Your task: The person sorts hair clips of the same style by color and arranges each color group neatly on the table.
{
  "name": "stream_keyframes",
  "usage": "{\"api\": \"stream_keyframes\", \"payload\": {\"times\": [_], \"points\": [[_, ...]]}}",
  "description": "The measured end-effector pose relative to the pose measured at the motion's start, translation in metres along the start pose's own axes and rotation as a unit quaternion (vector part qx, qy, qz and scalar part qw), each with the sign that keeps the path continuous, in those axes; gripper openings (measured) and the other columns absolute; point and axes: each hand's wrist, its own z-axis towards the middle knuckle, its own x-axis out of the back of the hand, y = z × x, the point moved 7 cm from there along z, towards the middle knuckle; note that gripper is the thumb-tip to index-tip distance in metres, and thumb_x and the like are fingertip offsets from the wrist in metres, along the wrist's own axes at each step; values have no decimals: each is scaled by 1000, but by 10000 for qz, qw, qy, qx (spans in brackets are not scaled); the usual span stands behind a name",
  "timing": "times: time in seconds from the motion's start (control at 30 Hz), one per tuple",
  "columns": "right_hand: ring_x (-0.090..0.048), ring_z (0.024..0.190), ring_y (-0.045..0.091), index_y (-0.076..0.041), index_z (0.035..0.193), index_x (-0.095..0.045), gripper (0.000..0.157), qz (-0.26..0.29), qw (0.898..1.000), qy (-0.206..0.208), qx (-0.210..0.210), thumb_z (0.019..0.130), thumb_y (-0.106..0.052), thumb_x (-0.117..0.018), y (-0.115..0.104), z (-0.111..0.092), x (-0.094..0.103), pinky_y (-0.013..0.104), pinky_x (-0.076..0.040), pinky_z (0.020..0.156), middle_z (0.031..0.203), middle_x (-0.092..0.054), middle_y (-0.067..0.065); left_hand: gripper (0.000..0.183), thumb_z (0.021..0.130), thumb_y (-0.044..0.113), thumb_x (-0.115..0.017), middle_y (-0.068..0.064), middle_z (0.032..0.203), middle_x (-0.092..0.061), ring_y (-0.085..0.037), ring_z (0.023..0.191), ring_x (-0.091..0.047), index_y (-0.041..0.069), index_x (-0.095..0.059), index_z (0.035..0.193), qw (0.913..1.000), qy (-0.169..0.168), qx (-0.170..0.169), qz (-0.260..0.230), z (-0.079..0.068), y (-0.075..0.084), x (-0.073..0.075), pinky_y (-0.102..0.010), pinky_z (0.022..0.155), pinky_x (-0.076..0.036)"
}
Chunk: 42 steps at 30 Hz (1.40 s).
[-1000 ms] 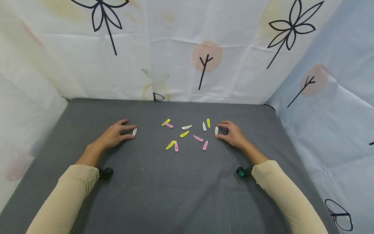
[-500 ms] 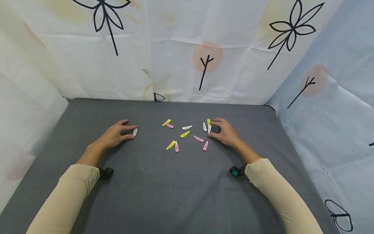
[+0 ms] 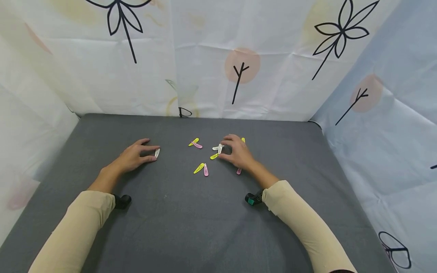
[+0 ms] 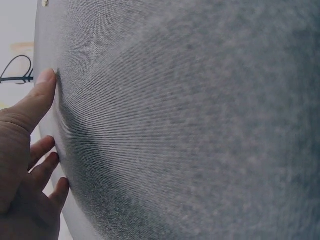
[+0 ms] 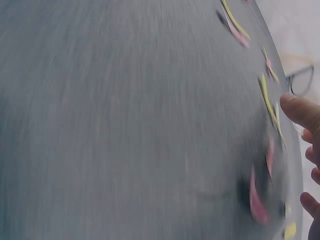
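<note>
At the left of the grey table, my left hand [image 3: 134,156] pinches a white snap hair clip [image 3: 157,152] between thumb and forefinger; the left wrist view does not show that clip. My right hand [image 3: 239,152] holds another white snap hair clip [image 3: 220,148] by its ends, over the middle of the scattered clips. Right beside it lie a white clip [image 3: 215,148] and a yellow clip [image 3: 214,156]. Part of a yellow clip [image 3: 243,140] and part of a pink clip [image 3: 239,171] show around the right hand, which hides others.
On the grey cloth [image 3: 177,220], a yellow clip [image 3: 198,168] lies by a pink clip [image 3: 206,170]. Farther back, a pink clip [image 3: 197,145] crosses a yellow clip [image 3: 195,140]. Patterned white curtains [image 3: 205,57] stand behind the table and at both sides.
My right hand has moved left across the clips, carrying its white hair clip from the right edge of the group to the middle. The left hand stays where it was.
</note>
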Motion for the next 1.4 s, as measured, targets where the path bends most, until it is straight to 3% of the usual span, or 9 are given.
{"api": "stream_keyframes", "payload": {"times": [0.5, 0.83, 1.1, 1.4], "points": [[-36, 142, 25, -10, 133, -65, 57, -572, 9956, -700, 228, 87, -40, -78, -62, 31, -52, 51, -35, 110, 141, -53, 8, 51, 94, 26, -70, -30, 155, -26, -54, 141, -23, 8, -57, 140, 9999, 65, -108, 0, 3, -1, -3, -72, 104, -24], [-49, 131, 22, -9, 128, -68, 53, -928, 9905, -739, 697, 89, -43, -74, -97, 51, -67, 42, -40, 107, 136, -57, 9, 51, 94, 26, -70, -30, 155, -27, -54, 140, -24, 7, -58, 140, 10000, 42, -47, -24, 2, 1, -2, -71, 104, -25], [-50, 130, 19, -11, 134, -64, 55, -478, 9922, -1113, 298, 89, -42, -74, -113, 60, -85, 34, -42, 105, 141, -53, 5, 52, 95, 27, -70, -31, 155, -25, -55, 140, -24, 7, -57, 141, 10000, 36, 46, -67, 2, 0, -1, -71, 104, -25], [-50, 129, 16, -15, 132, -65, 52, -553, 9928, -994, 373, 90, -46, -72, -129, 68, -102, 33, -40, 107, 139, -55, 2, 51, 94, 26, -70, -30, 155, -26, -54, 140, -24, 6, -58, 139, 9999, 57, 22, -105, 0, 1, 1, -71, 104, -25]]}}
